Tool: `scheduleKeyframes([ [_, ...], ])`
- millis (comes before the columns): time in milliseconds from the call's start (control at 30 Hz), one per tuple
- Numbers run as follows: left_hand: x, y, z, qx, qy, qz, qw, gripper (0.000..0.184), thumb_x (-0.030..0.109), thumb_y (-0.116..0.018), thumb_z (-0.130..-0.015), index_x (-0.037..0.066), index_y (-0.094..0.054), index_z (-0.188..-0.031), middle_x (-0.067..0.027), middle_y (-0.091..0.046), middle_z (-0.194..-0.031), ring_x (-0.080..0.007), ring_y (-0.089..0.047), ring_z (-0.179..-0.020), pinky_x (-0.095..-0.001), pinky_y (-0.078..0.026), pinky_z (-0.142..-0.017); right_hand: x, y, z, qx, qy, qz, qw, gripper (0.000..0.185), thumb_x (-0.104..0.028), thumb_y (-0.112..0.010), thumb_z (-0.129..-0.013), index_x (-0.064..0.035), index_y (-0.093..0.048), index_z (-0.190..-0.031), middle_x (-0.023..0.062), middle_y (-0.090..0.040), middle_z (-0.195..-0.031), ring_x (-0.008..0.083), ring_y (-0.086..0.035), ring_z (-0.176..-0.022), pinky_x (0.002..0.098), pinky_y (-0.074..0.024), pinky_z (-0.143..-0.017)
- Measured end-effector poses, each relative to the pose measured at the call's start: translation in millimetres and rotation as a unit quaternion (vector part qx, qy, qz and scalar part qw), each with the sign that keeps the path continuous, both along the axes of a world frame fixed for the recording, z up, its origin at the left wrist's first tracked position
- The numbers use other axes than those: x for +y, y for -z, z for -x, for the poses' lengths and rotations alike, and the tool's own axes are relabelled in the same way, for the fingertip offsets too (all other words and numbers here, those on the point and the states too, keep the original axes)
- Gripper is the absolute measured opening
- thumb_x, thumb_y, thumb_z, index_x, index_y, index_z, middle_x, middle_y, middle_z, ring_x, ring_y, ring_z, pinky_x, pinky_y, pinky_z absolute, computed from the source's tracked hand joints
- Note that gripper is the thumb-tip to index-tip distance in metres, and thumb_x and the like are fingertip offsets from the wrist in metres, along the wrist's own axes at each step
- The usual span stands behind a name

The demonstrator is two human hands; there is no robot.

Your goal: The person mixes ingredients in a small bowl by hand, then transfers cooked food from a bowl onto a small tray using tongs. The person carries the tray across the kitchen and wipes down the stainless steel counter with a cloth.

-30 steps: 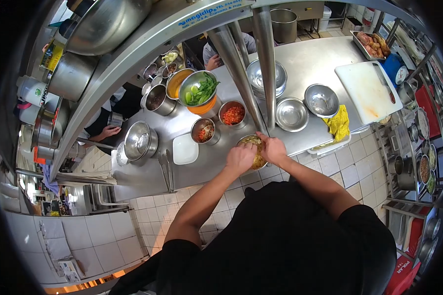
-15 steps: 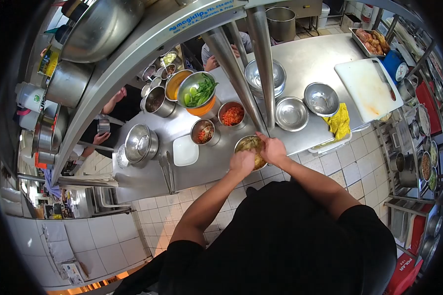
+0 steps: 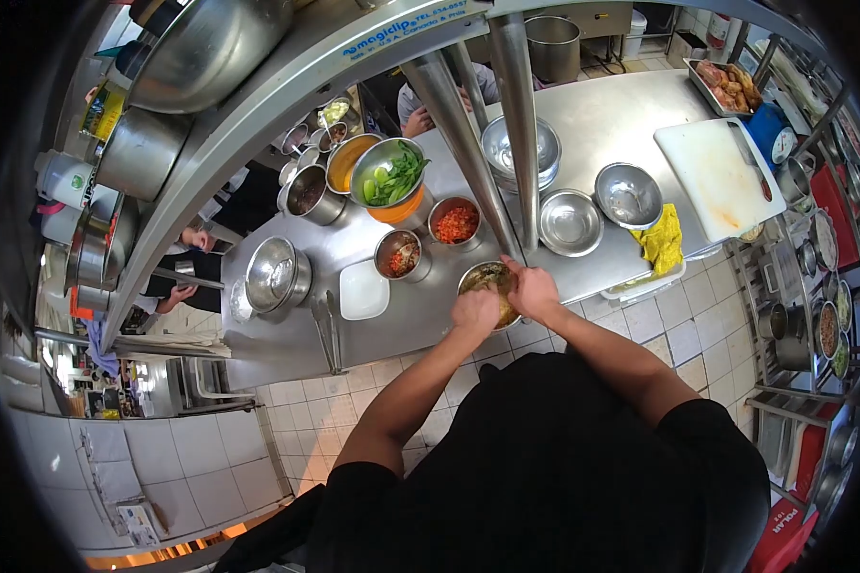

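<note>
At the table's near edge stands a metal bowl (image 3: 468, 280) with a yellowish-brown food mixture (image 3: 490, 277) in it. My right hand (image 3: 536, 294) grips the bowl's right rim, with its thumb side toward the far edge. Inside the bowl, my left hand (image 3: 476, 309) is curled down into the mixture; its fingertips are hidden, and I cannot see what they hold. Beyond the bowl are a steel container of chopped red pieces (image 3: 455, 222) and another container with a red and brown mix (image 3: 397, 255). A white square dish (image 3: 364, 289) lies to the left.
Steel shelf posts (image 3: 518, 134) rise just beyond my hands. Metal bowls (image 3: 570, 222), a yellow cloth (image 3: 660, 239) and a white cutting board with a knife (image 3: 720, 181) are on the right. Tongs (image 3: 327, 332) lie at left. A co-worker's hand (image 3: 176, 300) holds a small metal cup.
My left hand has shifted slightly within the bowl, while my right hand keeps its grip on the rim. At left, the co-worker's hands have moved lower. The view has shifted slightly.
</note>
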State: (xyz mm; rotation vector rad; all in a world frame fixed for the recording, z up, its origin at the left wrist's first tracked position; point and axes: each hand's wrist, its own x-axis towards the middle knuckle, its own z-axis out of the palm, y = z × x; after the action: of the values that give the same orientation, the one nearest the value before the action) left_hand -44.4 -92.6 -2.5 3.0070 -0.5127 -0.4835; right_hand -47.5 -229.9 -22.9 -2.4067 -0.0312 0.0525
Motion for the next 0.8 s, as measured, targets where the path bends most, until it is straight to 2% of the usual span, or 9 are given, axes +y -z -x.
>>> scheduleKeyframes([
  [100,-1.2,-1.8,-0.7,0.035,0.055,0.002,0.998,0.027,0.016,-0.036,-0.085,0.001,-0.056,-0.093,-0.0187,-0.064,-0.078,-0.0359,-0.063,-0.076,-0.0447,-0.05,-0.067,-4.5,-1.4,-1.4,-0.003,0.008,0.003,1.0,0.043,-0.012,-0.047,-0.077,-0.0164,-0.053,-0.119,0.0236,-0.06,-0.072,0.0399,-0.058,-0.067,0.0477,-0.0478,-0.068],
  [167,2.0,-18.3,-2.4,0.007,-0.001,-0.004,1.0,0.027,0.016,-0.035,-0.086,0.0,-0.057,-0.092,-0.0193,-0.063,-0.08,-0.0355,-0.063,-0.076,-0.0446,-0.05,-0.067,-1.0,1.5,-1.3,-0.005,0.007,0.001,1.0,0.042,-0.012,-0.047,-0.077,-0.0164,-0.053,-0.119,0.0236,-0.06,-0.073,0.04,-0.058,-0.067,0.048,-0.0478,-0.068],
  [267,8.6,-4.5,-2.9,0.023,-0.001,-0.014,1.0,0.024,0.016,-0.041,-0.082,0.002,-0.06,-0.091,-0.019,-0.063,-0.082,-0.0354,-0.062,-0.078,-0.0442,-0.05,-0.068,-1.8,2.0,-1.8,0.026,0.001,0.007,1.0,0.043,-0.017,-0.05,-0.077,-0.0165,-0.052,-0.12,0.0212,-0.062,-0.079,0.0381,-0.06,-0.072,0.0467,-0.0489,-0.069],
  [333,7.6,-26.9,-4.2,0.016,0.024,-0.015,0.999,0.023,0.015,-0.044,-0.08,0.003,-0.063,-0.086,-0.0183,-0.064,-0.081,-0.0334,-0.063,-0.076,-0.0424,-0.05,-0.067,-2.2,0.5,-2.4,0.002,0.0,0.01,1.0,0.044,-0.01,-0.047,-0.076,-0.0164,-0.053,-0.119,0.0237,-0.06,-0.074,0.0397,-0.059,-0.068,0.0483,-0.048,-0.068],
  [367,10.6,-40.5,-2.2,0.011,0.045,-0.02,0.999,0.021,0.014,-0.047,-0.078,0.003,-0.066,-0.081,-0.0175,-0.065,-0.08,-0.0315,-0.064,-0.074,-0.0406,-0.051,-0.066,-1.9,1.6,-1.1,0.004,-0.001,0.01,1.0,0.044,-0.01,-0.047,-0.076,-0.0164,-0.053,-0.119,0.0237,-0.06,-0.074,0.0397,-0.059,-0.068,0.0483,-0.048,-0.068],
  [467,17.9,-68.4,-6.7,0.056,0.08,-0.058,0.994,0.019,0.013,-0.051,-0.074,0.004,-0.066,-0.081,-0.0165,-0.065,-0.083,-0.0312,-0.064,-0.077,-0.0407,-0.051,-0.067,-2.6,7.0,-5.0,0.01,-0.002,0.016,1.0,0.043,-0.013,-0.047,-0.077,-0.0165,-0.052,-0.119,0.0215,-0.061,-0.077,0.0381,-0.06,-0.071,0.0469,-0.0488,-0.07],
  [567,20.4,-21.0,-1.3,0.044,0.11,-0.047,0.992,0.02,0.013,-0.05,-0.075,0.004,-0.066,-0.082,-0.0174,-0.064,-0.084,-0.0311,-0.064,-0.079,-0.0406,-0.051,-0.068,-1.7,9.5,-4.8,-0.008,-0.01,0.01,1.0,0.042,-0.013,-0.046,-0.077,-0.0166,-0.052,-0.119,0.0216,-0.061,-0.077,0.0386,-0.06,-0.071,0.0476,-0.0486,-0.069],
  [667,21.1,-28.0,-13.7,0.018,0.03,-0.004,0.999,0.022,0.013,-0.048,-0.076,0.003,-0.066,-0.082,-0.0181,-0.064,-0.084,-0.0322,-0.063,-0.077,-0.0415,-0.05,-0.068,-3.2,3.5,-2.8,0.018,-0.013,0.013,1.0,0.042,-0.013,-0.046,-0.078,-0.0169,-0.052,-0.119,0.022,-0.061,-0.077,0.0386,-0.06,-0.071,0.0477,-0.0484,-0.069],
  [800,32.4,-19.5,-15.1,-0.019,0.071,-0.013,0.997,0.024,0.015,-0.046,-0.078,0.002,-0.065,-0.082,-0.0186,-0.064,-0.083,-0.0331,-0.063,-0.076,-0.0428,-0.05,-0.068,-1.2,6.9,-4.3,0.007,-0.007,0.012,1.0,0.044,-0.011,-0.047,-0.076,-0.0176,-0.052,-0.119,0.0225,-0.061,-0.075,0.0386,-0.059,-0.069,0.0476,-0.0482,-0.069],
])
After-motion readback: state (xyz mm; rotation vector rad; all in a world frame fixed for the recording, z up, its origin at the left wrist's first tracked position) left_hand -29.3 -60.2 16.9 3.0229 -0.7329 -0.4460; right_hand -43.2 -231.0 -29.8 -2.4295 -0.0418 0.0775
